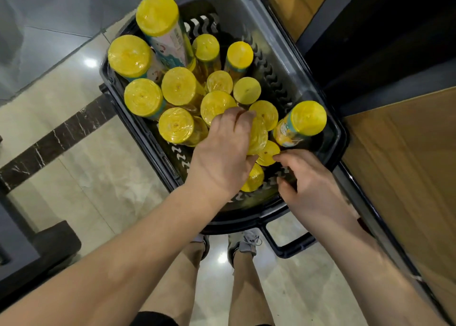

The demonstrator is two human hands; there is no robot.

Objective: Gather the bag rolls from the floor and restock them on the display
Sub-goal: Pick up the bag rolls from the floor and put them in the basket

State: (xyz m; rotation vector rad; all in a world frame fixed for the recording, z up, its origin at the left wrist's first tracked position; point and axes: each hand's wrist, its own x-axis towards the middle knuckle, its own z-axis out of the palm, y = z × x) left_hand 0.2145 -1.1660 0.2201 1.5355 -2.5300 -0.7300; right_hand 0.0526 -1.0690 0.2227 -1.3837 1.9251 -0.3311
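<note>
So the yellow bag rolls (179, 86) are mostly standing on end in the dark shopping basket (246, 221) on the tiled floor (98, 165). My left hand (222, 153) is curled round one leaning roll (259, 135) near the right corner. My right hand (313, 185) has fingertips on the neighbouring roll (267, 153), can't tell if it's gripping.

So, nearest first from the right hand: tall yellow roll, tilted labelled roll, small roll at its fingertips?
1. Small yellow bag roll, at the right hand's fingertips.
2. Tilted labelled yellow roll, against the black plastic basket's right wall.
3. Tall yellow roll, far-left end.
</note>
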